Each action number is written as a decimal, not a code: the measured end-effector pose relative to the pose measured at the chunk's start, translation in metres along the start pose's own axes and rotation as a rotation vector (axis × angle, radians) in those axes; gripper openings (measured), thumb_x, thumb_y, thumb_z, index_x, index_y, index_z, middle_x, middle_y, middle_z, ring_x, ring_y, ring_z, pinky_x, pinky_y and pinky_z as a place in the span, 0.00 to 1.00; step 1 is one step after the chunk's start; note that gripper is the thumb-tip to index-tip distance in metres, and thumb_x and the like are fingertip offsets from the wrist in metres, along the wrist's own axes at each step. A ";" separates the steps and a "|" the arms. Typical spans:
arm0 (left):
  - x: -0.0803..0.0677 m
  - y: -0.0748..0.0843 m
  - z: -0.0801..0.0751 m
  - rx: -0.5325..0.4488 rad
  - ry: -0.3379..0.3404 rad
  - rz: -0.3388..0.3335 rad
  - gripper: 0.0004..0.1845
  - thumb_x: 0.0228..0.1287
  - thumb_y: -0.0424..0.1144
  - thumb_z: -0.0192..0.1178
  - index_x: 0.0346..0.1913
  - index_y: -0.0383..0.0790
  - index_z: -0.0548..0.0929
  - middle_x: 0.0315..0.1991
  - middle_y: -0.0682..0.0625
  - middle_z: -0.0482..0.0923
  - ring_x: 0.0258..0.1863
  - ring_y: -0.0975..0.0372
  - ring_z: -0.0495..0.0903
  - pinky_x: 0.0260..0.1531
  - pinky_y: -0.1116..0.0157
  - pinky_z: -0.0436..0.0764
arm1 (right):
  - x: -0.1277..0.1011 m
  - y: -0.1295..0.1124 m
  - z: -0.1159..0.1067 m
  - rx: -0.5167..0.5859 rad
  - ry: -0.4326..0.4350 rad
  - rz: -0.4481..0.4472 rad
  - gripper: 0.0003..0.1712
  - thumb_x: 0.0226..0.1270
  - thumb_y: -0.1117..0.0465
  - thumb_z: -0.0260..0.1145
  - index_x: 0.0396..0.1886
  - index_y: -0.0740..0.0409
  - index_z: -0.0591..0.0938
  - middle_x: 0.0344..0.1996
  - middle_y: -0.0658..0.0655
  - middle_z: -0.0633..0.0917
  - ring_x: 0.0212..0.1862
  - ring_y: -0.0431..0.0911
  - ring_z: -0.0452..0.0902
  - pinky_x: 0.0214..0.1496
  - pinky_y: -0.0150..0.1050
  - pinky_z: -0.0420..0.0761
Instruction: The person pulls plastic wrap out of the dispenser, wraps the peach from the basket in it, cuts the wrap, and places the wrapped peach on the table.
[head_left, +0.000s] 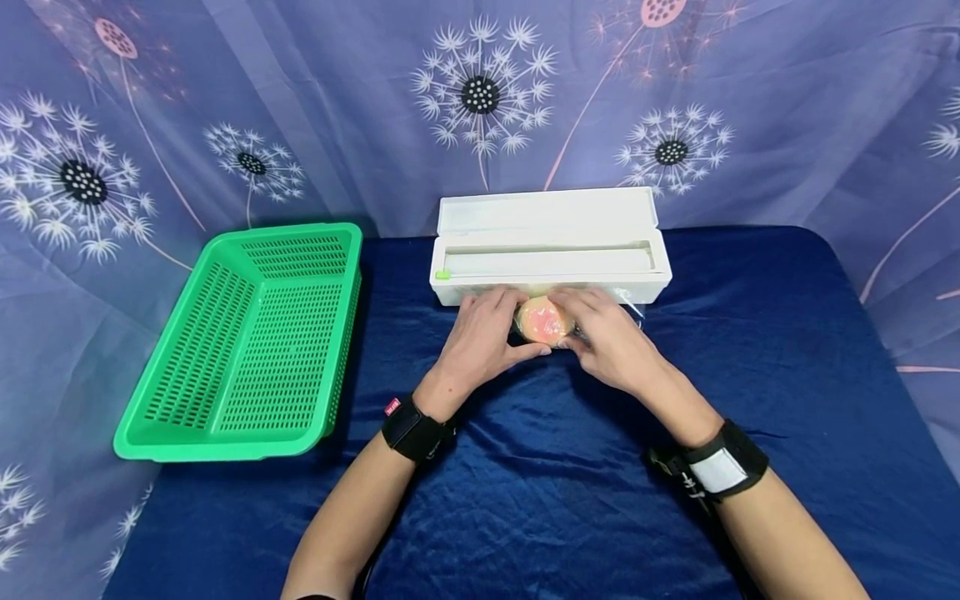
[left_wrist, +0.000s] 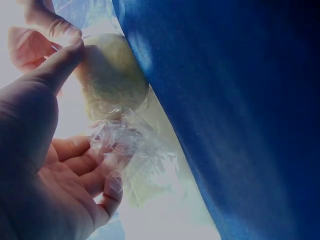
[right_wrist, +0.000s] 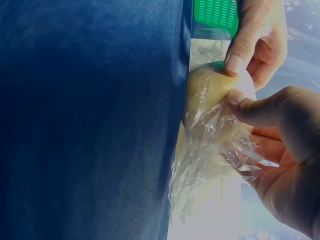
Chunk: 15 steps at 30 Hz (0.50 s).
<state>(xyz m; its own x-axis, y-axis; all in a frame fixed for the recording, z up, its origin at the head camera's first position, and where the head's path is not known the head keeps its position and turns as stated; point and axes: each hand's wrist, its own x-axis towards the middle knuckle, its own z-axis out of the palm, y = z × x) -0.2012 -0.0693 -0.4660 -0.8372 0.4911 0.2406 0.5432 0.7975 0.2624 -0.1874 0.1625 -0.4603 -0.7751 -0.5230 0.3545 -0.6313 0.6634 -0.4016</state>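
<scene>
Both hands grasping round orange-pink fruit through crinkled clear plastic film: left hand and right hand either side, on dark blue satin tablecloth, just before white film dispenser box. Green plastic basket well left.

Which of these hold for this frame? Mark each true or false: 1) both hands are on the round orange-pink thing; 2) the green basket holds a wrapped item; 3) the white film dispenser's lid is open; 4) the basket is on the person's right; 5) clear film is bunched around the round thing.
1) True: the left hand and right hand both grip the round thing.
2) False: the green basket shows nothing inside.
3) True: the white dispenser has its lid raised at the back.
4) False: it stands on the person's left.
5) True: crinkled clear film wraps it, seen in both wrist views.
</scene>
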 end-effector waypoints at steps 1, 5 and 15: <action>0.000 0.000 0.000 -0.001 -0.003 -0.001 0.43 0.58 0.70 0.73 0.65 0.44 0.79 0.56 0.50 0.82 0.54 0.60 0.80 0.53 0.56 0.73 | 0.000 0.000 0.000 -0.001 0.000 -0.001 0.38 0.59 0.74 0.79 0.70 0.70 0.77 0.66 0.71 0.80 0.66 0.66 0.76 0.66 0.60 0.77; 0.000 0.000 -0.001 -0.002 -0.014 -0.006 0.43 0.58 0.70 0.73 0.66 0.43 0.79 0.56 0.50 0.81 0.54 0.59 0.80 0.53 0.56 0.73 | 0.000 0.000 0.001 0.001 0.004 -0.001 0.38 0.59 0.73 0.79 0.69 0.71 0.77 0.66 0.71 0.80 0.66 0.67 0.76 0.66 0.60 0.77; 0.000 0.001 0.000 0.004 -0.026 -0.006 0.45 0.57 0.69 0.74 0.69 0.42 0.77 0.60 0.49 0.81 0.59 0.59 0.80 0.53 0.56 0.73 | 0.000 0.000 0.001 0.006 -0.008 0.028 0.39 0.60 0.71 0.80 0.70 0.71 0.76 0.67 0.71 0.79 0.67 0.67 0.75 0.67 0.61 0.76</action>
<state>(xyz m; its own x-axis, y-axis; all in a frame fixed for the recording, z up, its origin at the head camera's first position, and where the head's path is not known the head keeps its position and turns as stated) -0.2007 -0.0688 -0.4658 -0.8421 0.4949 0.2141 0.5376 0.8019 0.2606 -0.1878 0.1617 -0.4610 -0.7926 -0.5085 0.3364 -0.6096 0.6748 -0.4161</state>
